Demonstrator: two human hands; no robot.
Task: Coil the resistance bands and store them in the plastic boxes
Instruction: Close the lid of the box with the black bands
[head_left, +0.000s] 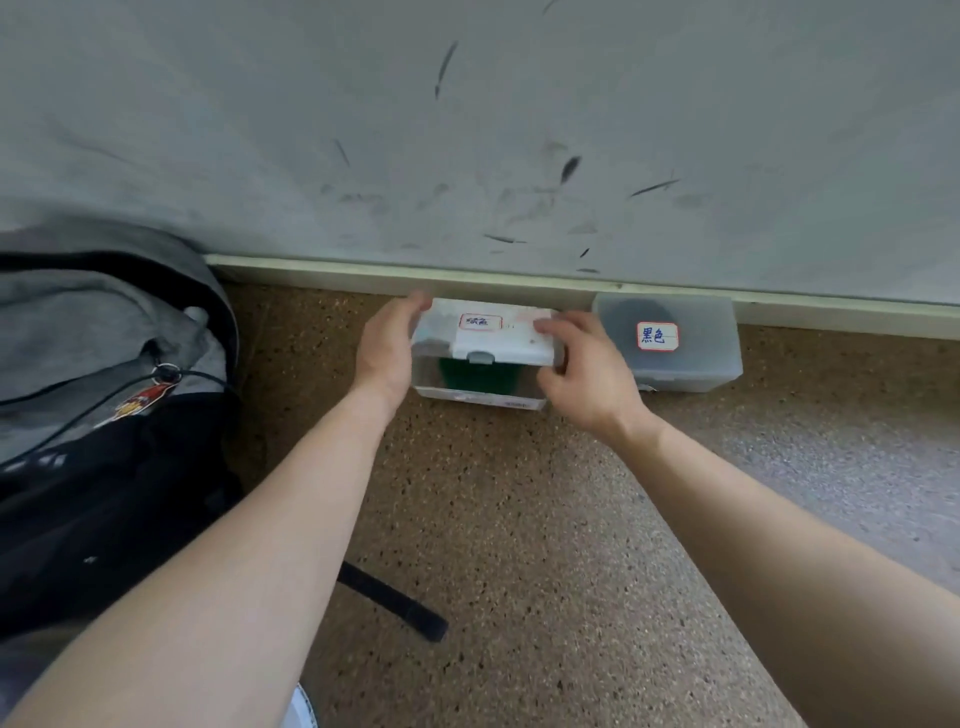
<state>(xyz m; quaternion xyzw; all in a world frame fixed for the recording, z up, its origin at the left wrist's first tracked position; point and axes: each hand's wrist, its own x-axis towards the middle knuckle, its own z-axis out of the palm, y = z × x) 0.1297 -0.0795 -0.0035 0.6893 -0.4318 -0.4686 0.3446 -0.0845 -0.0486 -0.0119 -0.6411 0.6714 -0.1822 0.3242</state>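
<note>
A green band (475, 375), already coiled by the look of it, is seen through the clear front of the nearer plastic box (480, 392). The box is set on the floor (519, 519), pushed back to the skirting board (363, 275) at the foot of the wall, prob. so it cannot slide while handled. Its white lid (498, 335) is tilted, front edge w/ the grey latch (480, 356) raised a little off the box, so closing appears to be the step in hand.

The lid is held at both ends. The left hand (387, 353) is cupped round the left end, fingers curled and pressed on the lid's far corner. The right hand (587, 374) is clamped on the right end, thumb on top, fingers below; a two-sided hold is likely used so the lid comes down level and the latch meets its catch.

Just beside it on the right, a second box (675, 353) stands shut against the same board, w/ a handwritten label and a dark shape inside, poss. a black band. At the left edge of the floor a grey and black backpack (104, 415) is leaned; one strap (395, 603) is trailed out between the forearms.
</note>
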